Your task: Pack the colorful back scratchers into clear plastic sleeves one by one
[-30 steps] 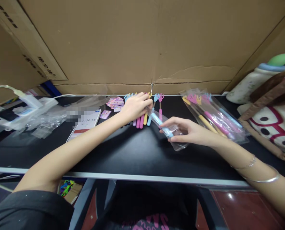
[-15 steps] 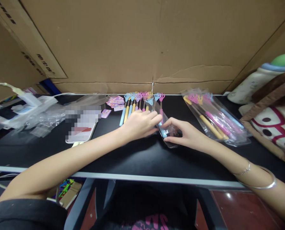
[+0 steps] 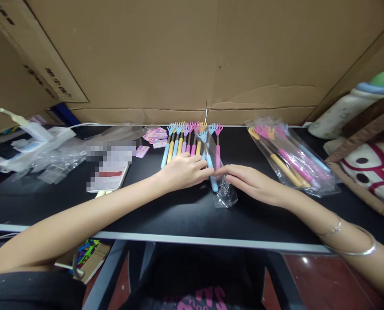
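Observation:
A light-blue back scratcher [image 3: 214, 183] lies on the desk in a clear plastic bag [image 3: 226, 199], its claw end pointing away from me. My left hand [image 3: 186, 172] is closed at the left side of this bag, fingers curled and fingertips on the blue handle's edge; the exact grip is partly hidden. From the right, my right hand [image 3: 248, 181] reaches in with fingers stretched out, the tips touching the bag close to my left fingertips. Just beyond, a row of loose back scratchers [image 3: 170, 151] in blue, yellow, purple and pink lies side by side, partly covered by my left hand.
Several bagged back scratchers [image 3: 290, 165] lie to the right, beside a cloth bag [image 3: 369, 168] and a white bottle [image 3: 340, 112]. Leftward are small printed cards [image 3: 155, 135], a phone [image 3: 114, 172], clear bags [image 3: 66, 157] and a power strip [image 3: 33, 148]. Cardboard [image 3: 147, 56] walls the back.
The bagged blue scratcher has turned straighter and slid slightly toward me. My right hand has gone from a curved thumb-and-finger hold at the bag's lower end to stretched fingers at its side.

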Tool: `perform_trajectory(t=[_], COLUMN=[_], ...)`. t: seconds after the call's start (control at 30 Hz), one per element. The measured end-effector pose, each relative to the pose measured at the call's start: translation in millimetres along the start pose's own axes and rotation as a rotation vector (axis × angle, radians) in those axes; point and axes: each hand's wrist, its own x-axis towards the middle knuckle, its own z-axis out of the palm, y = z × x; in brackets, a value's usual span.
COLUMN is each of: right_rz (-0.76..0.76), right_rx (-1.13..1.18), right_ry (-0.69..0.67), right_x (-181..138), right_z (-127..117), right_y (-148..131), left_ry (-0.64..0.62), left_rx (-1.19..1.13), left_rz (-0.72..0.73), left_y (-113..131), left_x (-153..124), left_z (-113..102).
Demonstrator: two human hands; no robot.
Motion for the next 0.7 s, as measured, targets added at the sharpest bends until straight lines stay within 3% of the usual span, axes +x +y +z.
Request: perform_trajectory(t=[0.2,0.4,0.7], right_rz=[-0.009,-0.046,-0.072], right_rx=[-0.133,-0.31,-0.43], right_ry=[0.021,0.027,-0.006], right_x=[0,-5,-7], right_z=[-5,-11,-14], right_y=[1,4,0], left_ry=[0.178,0.093,0.375], left_rx=[0.022,-0.04,-0.062], left_rz=[0.162,0.251,0.347], left_y=[0,6,10], left_x=[-2,3,5], left_z=[-6,-13,-7])
